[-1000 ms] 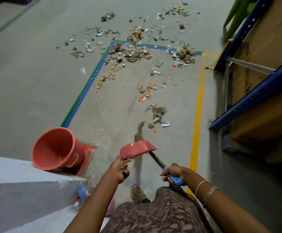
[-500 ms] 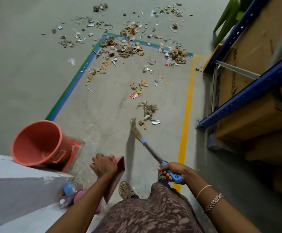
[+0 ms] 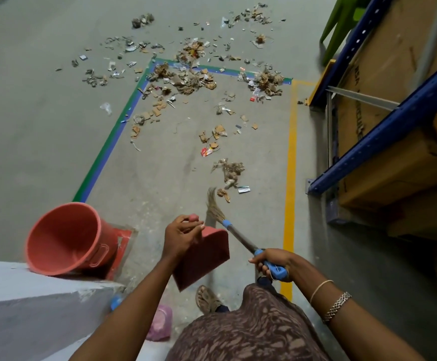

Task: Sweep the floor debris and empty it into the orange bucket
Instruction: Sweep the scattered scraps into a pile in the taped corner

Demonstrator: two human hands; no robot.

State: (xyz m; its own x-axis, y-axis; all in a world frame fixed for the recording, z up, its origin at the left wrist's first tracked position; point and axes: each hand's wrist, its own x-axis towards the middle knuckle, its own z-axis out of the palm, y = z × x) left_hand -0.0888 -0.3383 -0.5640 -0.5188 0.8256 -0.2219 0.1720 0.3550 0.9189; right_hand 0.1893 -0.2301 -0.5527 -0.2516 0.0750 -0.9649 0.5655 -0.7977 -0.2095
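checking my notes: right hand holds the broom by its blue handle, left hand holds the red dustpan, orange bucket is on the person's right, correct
Not quite: the head view shows the orange bucket on the person's left. The right hand does hold the broom by its blue handle, and the left hand holds the red dustpan.

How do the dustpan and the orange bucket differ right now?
The dustpan is held up off the floor, gripped by the left hand; the orange bucket stands on the floor, untouched. The dustpan is flat and shallow; the orange bucket is round and deep. The orange bucket looks clearly bigger. Both are a similar reddish-orange.
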